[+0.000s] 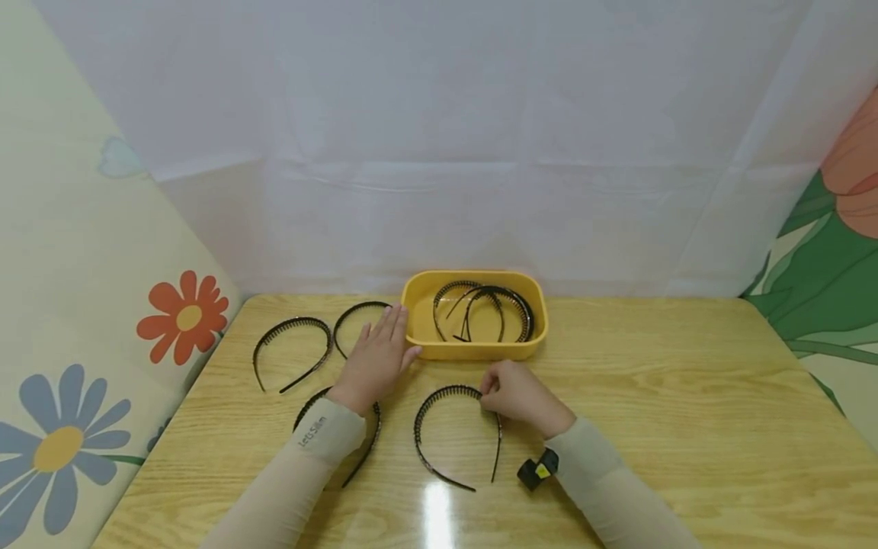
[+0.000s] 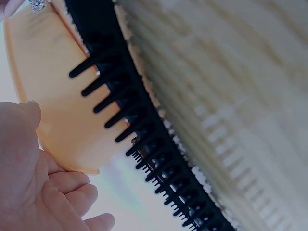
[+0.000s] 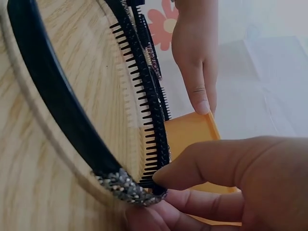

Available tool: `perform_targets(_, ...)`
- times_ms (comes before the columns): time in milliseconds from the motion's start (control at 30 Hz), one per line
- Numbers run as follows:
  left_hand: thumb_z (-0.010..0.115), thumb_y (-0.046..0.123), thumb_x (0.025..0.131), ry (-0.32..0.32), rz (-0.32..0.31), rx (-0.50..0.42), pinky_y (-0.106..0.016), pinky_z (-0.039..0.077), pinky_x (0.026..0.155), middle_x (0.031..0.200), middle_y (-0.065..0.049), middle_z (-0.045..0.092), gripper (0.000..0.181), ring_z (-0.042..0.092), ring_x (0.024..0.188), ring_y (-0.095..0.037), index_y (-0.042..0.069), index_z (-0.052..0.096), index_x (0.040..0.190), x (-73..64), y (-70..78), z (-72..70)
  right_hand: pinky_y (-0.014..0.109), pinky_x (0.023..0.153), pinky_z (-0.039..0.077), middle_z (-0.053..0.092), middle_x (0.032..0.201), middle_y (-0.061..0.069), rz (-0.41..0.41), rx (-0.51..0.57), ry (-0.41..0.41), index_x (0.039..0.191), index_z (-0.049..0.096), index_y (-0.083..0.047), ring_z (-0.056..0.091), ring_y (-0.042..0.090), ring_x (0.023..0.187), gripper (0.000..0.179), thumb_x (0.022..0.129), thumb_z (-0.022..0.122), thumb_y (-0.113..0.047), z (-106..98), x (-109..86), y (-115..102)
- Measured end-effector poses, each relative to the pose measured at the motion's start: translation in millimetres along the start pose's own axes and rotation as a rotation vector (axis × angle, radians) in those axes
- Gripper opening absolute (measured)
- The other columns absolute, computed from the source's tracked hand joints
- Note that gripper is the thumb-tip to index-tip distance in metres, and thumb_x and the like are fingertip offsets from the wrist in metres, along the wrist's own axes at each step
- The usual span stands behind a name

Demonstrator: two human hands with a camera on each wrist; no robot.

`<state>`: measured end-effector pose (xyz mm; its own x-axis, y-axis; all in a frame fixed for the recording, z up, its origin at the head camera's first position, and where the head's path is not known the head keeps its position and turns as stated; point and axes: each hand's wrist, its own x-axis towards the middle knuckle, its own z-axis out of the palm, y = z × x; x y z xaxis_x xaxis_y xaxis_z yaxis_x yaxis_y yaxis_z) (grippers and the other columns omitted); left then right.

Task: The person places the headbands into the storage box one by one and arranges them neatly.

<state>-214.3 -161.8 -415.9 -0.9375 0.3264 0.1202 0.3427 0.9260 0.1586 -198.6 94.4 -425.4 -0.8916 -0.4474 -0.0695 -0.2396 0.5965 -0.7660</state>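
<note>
Between the thumb and fingers of my right hand (image 1: 517,390), a black toothed headband (image 1: 416,431) is pinched at its upper right curve. Glittery silver trim (image 3: 127,187) shows on that headband in the right wrist view, close to the fingertips. My left hand (image 1: 376,357) lies with fingers extended against the left end of a yellow plastic bin (image 1: 473,351). Several dark headbands (image 1: 527,316) overlap inside the bin, toward its right side. Beneath my left wrist another headband (image 1: 376,431) lies on the table, partly covered by the sleeve.
Two more headbands lie left of the bin: one at the far left (image 1: 291,321), another (image 1: 358,306) partly behind my left hand. The wooden table (image 1: 686,381) meets a white sheet (image 1: 411,152) behind the bin. A black device (image 1: 537,470) sits at my right wrist.
</note>
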Motion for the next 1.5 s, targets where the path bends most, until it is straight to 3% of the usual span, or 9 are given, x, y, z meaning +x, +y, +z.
perform_targets(267,0.044,0.038,0.11,0.005,0.008,0.002,-0.064,0.022,0.12,0.163,-0.028,0.019,0.073,0.019,0.152,-0.041,-0.01,0.017,0.157,0.4,0.4,-1.3,0.024,0.055,0.05,0.064,0.075,0.002,0.021,0.024,-0.013,0.085,0.07,-0.001,0.057,0.012,0.063,0.006,0.08,0.073,0.002,-6,0.8,2)
perform_targets(800,0.046,0.036,0.109,0.014,0.015,-0.003,-0.064,0.022,0.119,0.163,-0.028,0.019,0.072,0.02,0.151,-0.042,-0.011,0.02,0.156,2.7,1.0,-2.7,0.036,0.068,0.063,0.073,0.082,0.014,0.102,0.332,-0.174,0.096,0.07,0.005,0.069,0.016,0.069,0.011,0.089,0.072,-0.003,-28,0.6,7)
perform_targets(967,0.044,0.037,0.109,0.01,0.012,0.0,-0.064,0.022,0.12,0.163,-0.028,0.02,0.072,0.02,0.152,-0.042,-0.011,0.018,0.157,2.3,0.6,-1.8,0.037,0.07,0.064,0.074,0.09,0.018,0.095,0.367,-0.209,0.104,0.07,0.008,0.068,0.016,0.069,0.019,0.091,0.072,-0.005,-36,-1.7,8)
perform_targets(1167,0.044,0.039,0.109,0.015,0.014,0.005,-0.064,0.022,0.119,0.163,-0.028,0.02,0.073,0.021,0.151,-0.041,-0.01,0.018,0.157,2.3,-0.1,1.1,0.036,0.069,0.064,0.075,0.094,0.018,0.079,0.371,-0.188,0.107,0.072,0.008,0.068,0.015,0.069,0.023,0.091,0.073,-0.008,-45,-4.3,8)
perform_targets(1500,0.045,0.038,0.109,0.013,0.008,0.002,-0.064,0.021,0.12,0.163,-0.028,0.02,0.073,0.021,0.151,-0.042,-0.01,0.018,0.157,0.6,-0.7,2.0,0.044,0.075,0.063,0.072,0.102,0.024,0.064,0.373,-0.063,0.114,0.071,0.006,0.07,0.022,0.075,0.027,0.095,0.073,-0.012,-62,-7.0,9)
